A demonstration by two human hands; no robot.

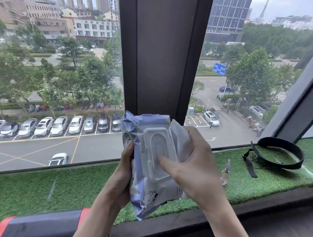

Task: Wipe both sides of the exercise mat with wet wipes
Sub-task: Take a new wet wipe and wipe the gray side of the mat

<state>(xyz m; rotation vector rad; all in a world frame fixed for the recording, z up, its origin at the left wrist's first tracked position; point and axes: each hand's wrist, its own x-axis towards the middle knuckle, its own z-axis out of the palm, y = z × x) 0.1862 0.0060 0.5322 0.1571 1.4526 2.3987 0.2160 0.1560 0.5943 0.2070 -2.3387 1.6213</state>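
Lilac plastic pack of wet wipes [145,189] is held upright above the turf-covered window ledge [51,184], with its lid [156,148] facing us. We note the left hand [123,172] gripping the pack's left edge. The right hand [195,163] wraps round the right edge, its thumb [166,164] pressing on the closed white lid. We record a black and red roll [44,224] below the ledge's near edge and a black strap [282,143] lying at the ledge's right end.

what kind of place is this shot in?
Probably an upper-floor room, maybe a gym: the window looks down on a car park, its ledge is covered in artificial turf, a black strap lies there. Left hand and right hand hold a wet wipes pack.
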